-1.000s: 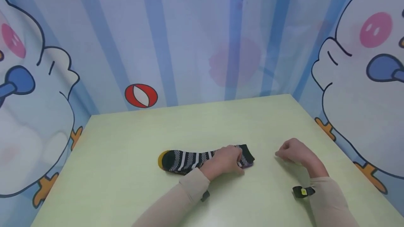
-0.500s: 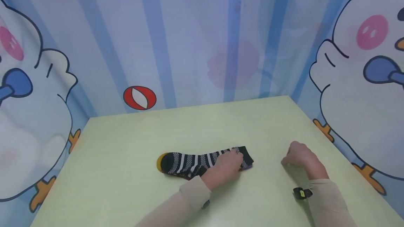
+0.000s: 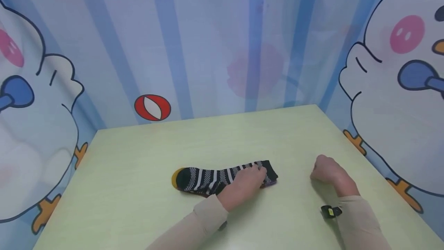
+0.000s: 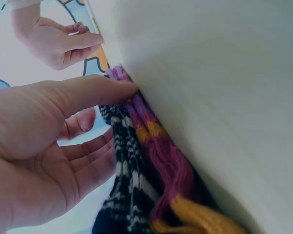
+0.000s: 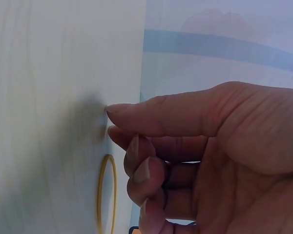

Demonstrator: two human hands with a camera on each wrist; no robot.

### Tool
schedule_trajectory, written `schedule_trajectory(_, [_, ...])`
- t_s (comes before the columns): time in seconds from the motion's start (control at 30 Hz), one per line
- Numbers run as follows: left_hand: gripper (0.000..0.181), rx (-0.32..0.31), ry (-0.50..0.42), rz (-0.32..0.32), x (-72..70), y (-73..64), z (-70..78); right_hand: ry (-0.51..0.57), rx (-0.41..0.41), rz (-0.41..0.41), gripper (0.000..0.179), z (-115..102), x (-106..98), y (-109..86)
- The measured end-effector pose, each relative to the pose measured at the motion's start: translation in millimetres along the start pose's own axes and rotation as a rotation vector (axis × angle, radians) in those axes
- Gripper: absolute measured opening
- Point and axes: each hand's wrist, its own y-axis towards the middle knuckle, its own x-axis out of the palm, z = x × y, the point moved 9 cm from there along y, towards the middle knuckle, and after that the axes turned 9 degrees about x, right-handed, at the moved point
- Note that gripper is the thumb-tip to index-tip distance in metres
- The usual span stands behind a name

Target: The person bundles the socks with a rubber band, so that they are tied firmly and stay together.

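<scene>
A black-and-white striped sock (image 3: 201, 178) lies flat on top of another sock in purple, maroon and mustard (image 4: 168, 161). The under sock's yellow toe (image 3: 175, 178) shows at the left end. Near the cuff end, my left hand (image 3: 244, 184) pinches both socks; in the left wrist view its thumb touches the purple side and its fingers meet the striped side. Off to the right of the socks is my right hand (image 3: 331, 174), fingers loosely curled, thumb and index tips slightly apart, nothing visible between them. A thin yellow loop (image 5: 99, 195) is below those fingertips in the right wrist view.
The pale table (image 3: 156, 146) is bounded by printed curtains at the back and both sides. A strap with a small black device (image 3: 331, 211) is on the right wrist. Whether the yellow loop touches the right hand, I cannot tell.
My left thumb, spread beside the socks one second ago, has drawn in and is hidden under the hand in the head view. My right hand has shifted slightly right, its fingers curling inward.
</scene>
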Motion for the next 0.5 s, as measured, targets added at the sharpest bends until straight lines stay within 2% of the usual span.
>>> schedule_trajectory(0.13, [0.020, -0.010, 0.006, 0.010, 0.8, 1.1, -0.2, -0.015, 0.008, 0.008, 0.021, -3, 1, 0.9])
schedule_trajectory(0.3, [0.024, -0.016, -0.055, 0.017, 3.2, 2.7, -4.0, -0.028, 0.009, 0.006, 0.022, -6, 3, 1.1])
schedule_trajectory(0.37, [0.033, -0.023, -0.123, 0.028, 4.1, 2.9, -8.8, -0.033, 0.012, -0.005, 0.023, -6, 5, 1.4])
schedule_trajectory(0.5, [0.050, -0.050, -0.337, 0.054, 4.5, 0.6, -22.4, -0.033, -0.002, -0.021, 0.024, -5, 7, 1.3])
